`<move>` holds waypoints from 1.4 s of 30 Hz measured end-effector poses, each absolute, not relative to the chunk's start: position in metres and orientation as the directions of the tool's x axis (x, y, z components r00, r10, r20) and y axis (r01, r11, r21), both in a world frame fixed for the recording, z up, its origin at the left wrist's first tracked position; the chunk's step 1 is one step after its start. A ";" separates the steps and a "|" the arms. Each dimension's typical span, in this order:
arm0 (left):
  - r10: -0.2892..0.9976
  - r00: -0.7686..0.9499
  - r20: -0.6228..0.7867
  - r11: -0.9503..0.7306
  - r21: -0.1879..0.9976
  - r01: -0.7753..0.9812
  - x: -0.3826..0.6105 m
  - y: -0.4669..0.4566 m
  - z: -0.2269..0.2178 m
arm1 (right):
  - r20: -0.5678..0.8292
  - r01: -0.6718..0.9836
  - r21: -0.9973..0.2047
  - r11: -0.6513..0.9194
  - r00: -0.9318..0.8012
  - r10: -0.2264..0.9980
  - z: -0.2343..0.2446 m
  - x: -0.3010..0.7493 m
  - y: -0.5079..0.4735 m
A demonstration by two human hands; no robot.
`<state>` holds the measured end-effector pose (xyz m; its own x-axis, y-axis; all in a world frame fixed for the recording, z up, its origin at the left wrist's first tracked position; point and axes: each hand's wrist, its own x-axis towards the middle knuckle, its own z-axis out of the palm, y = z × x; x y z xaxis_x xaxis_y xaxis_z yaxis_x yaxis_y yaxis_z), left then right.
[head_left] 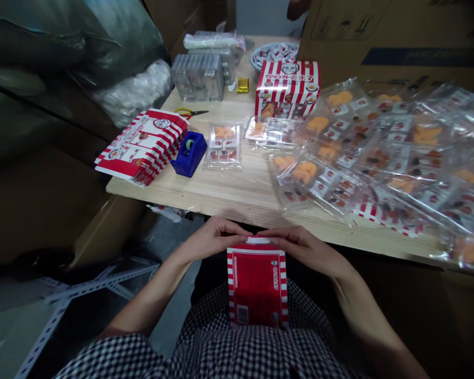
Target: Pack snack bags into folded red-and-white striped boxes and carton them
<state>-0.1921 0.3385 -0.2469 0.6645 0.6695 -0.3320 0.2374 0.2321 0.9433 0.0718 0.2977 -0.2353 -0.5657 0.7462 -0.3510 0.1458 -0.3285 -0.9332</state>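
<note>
1. A red carton (256,284) with striped borders hangs from the fingertips of two bare hands, over a checkered garment (237,360) and near the front edge of a wooden table (237,196).

2. The left hand (223,231) pinches the left part of the carton's top edge, its thumb nearer the body than its fingers.

3. The right hand (300,242) mirrors it, thumb and fingers closed on the right part of the same edge, fingertips nearly meeting those opposite.

4. Ahead of the left fingers, a single clear packet (224,147) lies flat beside a blue tape dispenser (189,155).

5. Farther left of those fingers sits a stack of striped cartons (142,142), with yellow-handled scissors (189,112) just behind.

6. Ahead and right of the right fingers spreads a heap of clear packets (403,142) showing orange pieces.

7. Farthest beyond both hands stand a striped box (287,87), a bowl (254,63) of small wrapped items, clear plastic cases (197,79) and a gold packet (243,85).
</note>
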 end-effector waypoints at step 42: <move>0.798 0.516 -0.310 0.362 0.932 0.001 -0.170 0.302 -0.260 | -0.280 0.070 -0.960 -0.271 -0.256 0.925 -0.256 0.090 0.249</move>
<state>-0.1704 0.3016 -0.2597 0.5163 0.7982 -0.3102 0.0012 0.3615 0.9324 0.0897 0.2488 -0.2555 -0.2562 0.9251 -0.2801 0.0697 -0.2713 -0.9600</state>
